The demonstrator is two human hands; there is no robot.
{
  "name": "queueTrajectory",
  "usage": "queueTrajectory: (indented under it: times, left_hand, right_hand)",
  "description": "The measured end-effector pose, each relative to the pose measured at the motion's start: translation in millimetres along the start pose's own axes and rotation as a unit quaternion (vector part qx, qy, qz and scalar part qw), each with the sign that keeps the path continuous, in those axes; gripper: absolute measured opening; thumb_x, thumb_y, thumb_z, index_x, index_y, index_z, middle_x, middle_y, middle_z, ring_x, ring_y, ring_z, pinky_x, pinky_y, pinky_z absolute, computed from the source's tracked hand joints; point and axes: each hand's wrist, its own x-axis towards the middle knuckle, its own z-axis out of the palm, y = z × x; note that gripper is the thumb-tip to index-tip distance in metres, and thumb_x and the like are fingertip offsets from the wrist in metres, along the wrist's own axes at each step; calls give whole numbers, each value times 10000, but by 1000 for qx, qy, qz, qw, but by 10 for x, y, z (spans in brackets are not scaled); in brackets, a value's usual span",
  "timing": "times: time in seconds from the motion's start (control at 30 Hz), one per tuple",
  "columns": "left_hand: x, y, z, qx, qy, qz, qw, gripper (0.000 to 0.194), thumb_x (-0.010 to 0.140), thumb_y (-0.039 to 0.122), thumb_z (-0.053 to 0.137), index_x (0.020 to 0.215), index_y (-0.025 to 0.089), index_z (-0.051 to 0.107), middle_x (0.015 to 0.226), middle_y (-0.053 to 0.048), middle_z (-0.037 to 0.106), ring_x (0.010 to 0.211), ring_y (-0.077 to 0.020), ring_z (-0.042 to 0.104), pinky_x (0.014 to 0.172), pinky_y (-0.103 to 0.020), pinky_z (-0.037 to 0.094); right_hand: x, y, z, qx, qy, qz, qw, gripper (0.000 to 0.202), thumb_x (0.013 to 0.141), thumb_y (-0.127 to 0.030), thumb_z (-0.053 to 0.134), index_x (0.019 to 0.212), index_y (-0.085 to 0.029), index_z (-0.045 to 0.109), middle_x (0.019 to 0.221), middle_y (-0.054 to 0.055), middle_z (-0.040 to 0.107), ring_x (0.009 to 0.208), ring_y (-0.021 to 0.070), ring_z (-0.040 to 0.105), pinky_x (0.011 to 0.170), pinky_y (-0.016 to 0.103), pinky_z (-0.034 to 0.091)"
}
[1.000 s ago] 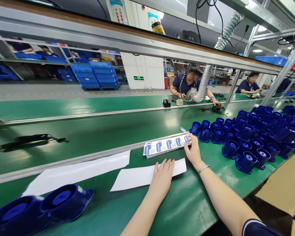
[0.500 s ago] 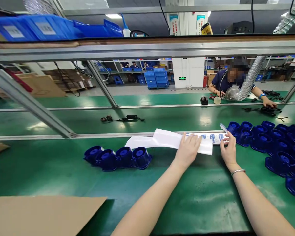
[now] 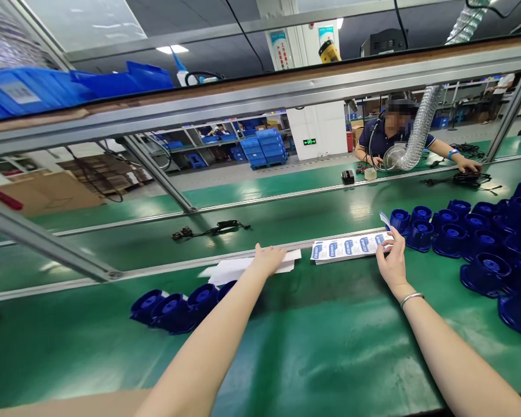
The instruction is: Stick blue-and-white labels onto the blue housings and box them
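Note:
My left hand (image 3: pixel 268 259) lies over a white sheet of paper (image 3: pixel 234 270) beside the metal rail, with its fingers stretched out along it. A strip of white-and-blue printed labels (image 3: pixel 347 248) rests to the right of this paper. At the strip's right end my right hand (image 3: pixel 393 258) is closed, fingers pinching the label sheet where a curled piece (image 3: pixel 385 220) stands up. Dark blue plastic parts with round tops (image 3: pixel 421 231) crowd to the right of that hand. Several more blue parts (image 3: pixel 171 310) sit left of my left forearm, which partly hides them.
A metal rail (image 3: pixel 156 268) runs behind the papers, with slanted frame posts (image 3: pixel 47 237) at the left. Black cables (image 3: pixel 217 229) lie beyond the rail. Across the bench a co-worker (image 3: pixel 393 130) leans over near a flexible duct (image 3: pixel 421 127). Cardboard (image 3: pixel 82 404) lies at the front left.
My left hand has moved left with the white paper, uncovering the printed labels. My right hand stays at the strip's right end. The view has tilted and shifted.

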Motion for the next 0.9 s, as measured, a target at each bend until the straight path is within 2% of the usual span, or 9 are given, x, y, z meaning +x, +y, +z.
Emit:
queueTrajectory:
  times: [0.1,0.23,0.43,0.63,0.77,0.83,0.9]
  left_hand:
    - [40,-24,72,-9,-56,7,998,498,939,358,645,1393,201,515,1463,-129,489,1315,-333,494,1083,-609,410]
    - [70,32,133,-14,-71,14,997,536,938,360,645,1426,212,484,1512,-131,437,1353,-348,453,1100,-626,384]
    - [36,146,196,7,-28,14,999,491,943,341,641,1395,201,510,1470,-130,479,1309,-330,499,1072,-600,428]
    - [-46,210,256,34,10,1,999,503,942,327,642,1409,205,499,1486,-130,463,1337,-341,471,1090,-618,403]
    - [-96,264,241,29,25,-1,999,527,939,310,647,1431,215,482,1493,-122,465,1374,-346,436,1128,-644,341]
    - [-134,320,181,19,34,-9,999,563,924,225,649,1455,207,462,1481,-139,486,1400,-363,409,1133,-676,305]
    - [-190,434,81,3,54,-13,998,642,874,63,605,1482,178,434,1493,-193,476,1432,-405,361,1109,-734,271]
  right_hand:
    - [4,2,3,-1,-2,-1,1000,602,926,-200,448,1502,-201,273,1269,169,459,886,200,612,817,375,569]
    - [2,5,3,-2,-3,-5,1000,605,927,-196,444,1507,-192,272,1266,171,459,875,198,608,825,371,562]
    - [10,6,11,-10,4,-11,1000,592,930,-177,429,1504,-187,282,1274,168,461,881,198,600,904,394,538]
    - [1,27,15,-4,4,-14,1000,591,921,-171,439,1494,-188,296,1277,171,460,884,204,595,923,410,528]
    - [0,13,19,2,5,-23,1000,590,917,-156,434,1491,-164,300,1317,198,429,872,211,592,933,437,522]
    - [7,-17,22,-5,9,-31,999,592,911,-140,430,1489,-147,302,1353,219,399,873,216,592,947,459,515]
    - [19,-59,24,-20,12,-41,999,599,899,-119,430,1485,-126,304,1356,233,397,916,233,598,972,479,502]
